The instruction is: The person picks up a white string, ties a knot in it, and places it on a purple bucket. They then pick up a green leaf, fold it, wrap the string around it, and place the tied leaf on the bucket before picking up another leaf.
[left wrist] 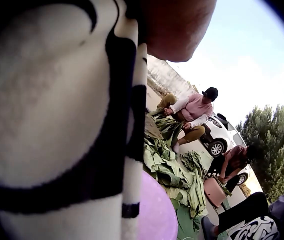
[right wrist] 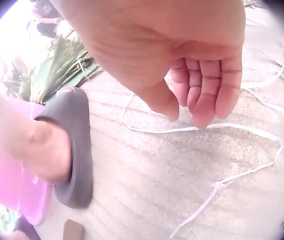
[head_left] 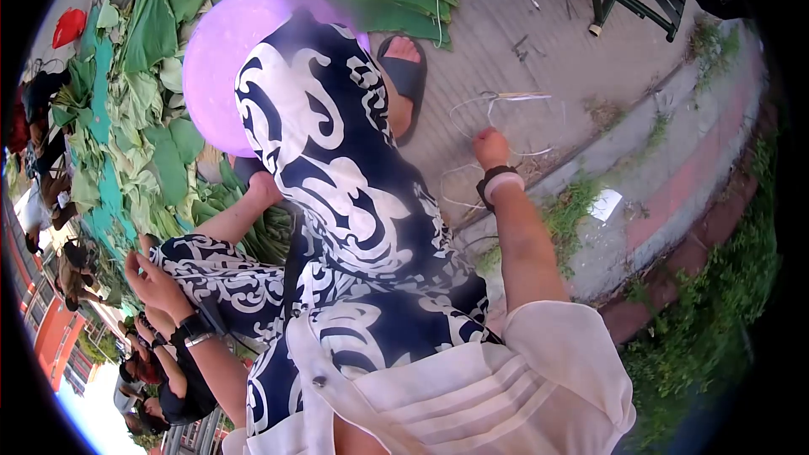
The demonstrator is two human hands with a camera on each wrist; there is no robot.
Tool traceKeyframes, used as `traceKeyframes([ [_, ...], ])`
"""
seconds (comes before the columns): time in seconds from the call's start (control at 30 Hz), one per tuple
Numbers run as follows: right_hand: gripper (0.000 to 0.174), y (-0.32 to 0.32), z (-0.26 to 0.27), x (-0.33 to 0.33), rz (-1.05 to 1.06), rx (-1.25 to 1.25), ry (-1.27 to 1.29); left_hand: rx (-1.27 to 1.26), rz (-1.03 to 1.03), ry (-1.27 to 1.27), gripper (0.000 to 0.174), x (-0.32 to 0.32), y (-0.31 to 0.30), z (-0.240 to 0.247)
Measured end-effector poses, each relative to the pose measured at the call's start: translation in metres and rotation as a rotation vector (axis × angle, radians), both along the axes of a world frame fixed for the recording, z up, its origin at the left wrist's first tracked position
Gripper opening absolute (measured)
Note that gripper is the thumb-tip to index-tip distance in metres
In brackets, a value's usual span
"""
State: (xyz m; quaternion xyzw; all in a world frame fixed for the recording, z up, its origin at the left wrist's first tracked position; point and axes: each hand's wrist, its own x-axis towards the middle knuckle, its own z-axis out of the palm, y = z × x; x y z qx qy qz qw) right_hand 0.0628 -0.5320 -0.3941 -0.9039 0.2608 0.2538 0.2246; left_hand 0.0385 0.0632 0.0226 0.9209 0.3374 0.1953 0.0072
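Note:
My right hand [head_left: 491, 149] hangs low over the paving at the right of the head view, beside a thin white string [head_left: 521, 96]. In the right wrist view the hand [right wrist: 182, 60] has loosely bent fingers, just above the looped string [right wrist: 247, 129]; whether the fingertips touch it I cannot tell. My left hand [head_left: 156, 286], wearing a dark watch, is held by the patterned trouser knee [head_left: 190, 257], fingers slightly bent around nothing visible. Part of that hand [left wrist: 174, 30] shows above the cloth in the left wrist view.
A purple basin [head_left: 215, 76] stands between the legs. Large green leaves [head_left: 152, 34] cover the ground ahead and left. A sandal [head_left: 404, 76] is on the paving. Metal legs [head_left: 602, 0] stand at upper right, a kerb [head_left: 666, 194] at right. People [left wrist: 197, 107] sit near a white car [left wrist: 222, 135].

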Motion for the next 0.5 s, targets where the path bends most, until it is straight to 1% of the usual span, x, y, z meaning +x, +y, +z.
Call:
traceKeyframes([
  [0.13,0.015,0.007,0.005,-0.002,0.196,-0.098,0.108,0.022,-0.019,0.035,0.032,0.002,-0.002,0.0],
  [0.23,0.02,0.008,-0.009,-0.006,0.157,-0.121,0.117,0.01,-0.029,0.043,0.032,0.003,-0.004,0.0],
  [0.33,0.019,0.001,-0.014,-0.003,0.18,-0.086,0.166,0.008,-0.03,0.04,0.032,0.002,-0.002,-0.001],
  [0.43,0.018,-0.012,-0.011,0.007,0.252,0.052,0.098,0.025,-0.015,0.021,0.032,0.003,-0.002,-0.001],
  [0.5,0.022,-0.021,-0.01,0.017,-0.012,0.225,0.045,0.006,-0.025,-0.003,0.031,0.002,0.0,-0.002],
])
